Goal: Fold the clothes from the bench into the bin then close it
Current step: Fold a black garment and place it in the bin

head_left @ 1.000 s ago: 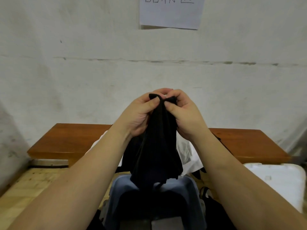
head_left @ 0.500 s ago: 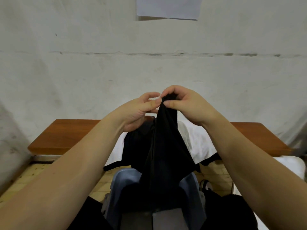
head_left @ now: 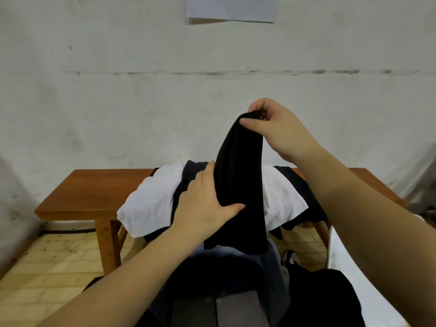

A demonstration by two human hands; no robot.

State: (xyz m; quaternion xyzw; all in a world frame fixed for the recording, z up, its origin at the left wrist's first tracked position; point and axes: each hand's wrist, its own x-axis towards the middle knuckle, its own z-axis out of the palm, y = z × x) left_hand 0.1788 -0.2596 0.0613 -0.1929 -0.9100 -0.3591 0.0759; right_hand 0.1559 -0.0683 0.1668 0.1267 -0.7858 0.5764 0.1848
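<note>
Black, thin fabric is the item under handling: a black garment [head_left: 240,185], limp and light, hangs in a long drape above the grey bin [head_left: 276,263]. Judged from the drape, it has no stiffness of its own, will sag wherever it is unsupported, and is not fragile. It is best taken at the top edge and at mid-length, as now, so the fold line can be set between the two points.

Left side: the wooden counter [head_left: 89,192] carries a white garment [head_left: 153,204] and further dark clothing [head_left: 304,192], piled and overhanging the front edge, still to be folded.

Left hand [head_left: 203,206]: raised over the bin at counter level. The fingers lie behind the black garment and the thumb crosses its front, so this grip wraps the cloth at mid-length.

Centre: the lower end of the garment hangs just above the bin opening; contact with the rim cannot be told. The bin interior looks dark, contents not distinguishable.

Right hand [head_left: 276,128]: held high, wrist bent, forearm angled up from the lower right. Thumb and forefinger pinch the top end of the garment, and the remaining fingers curl behind it.

Far right: a white lid [head_left: 342,256] lies beside the bin, not yet fitted. Closing remains outstanding.
</note>
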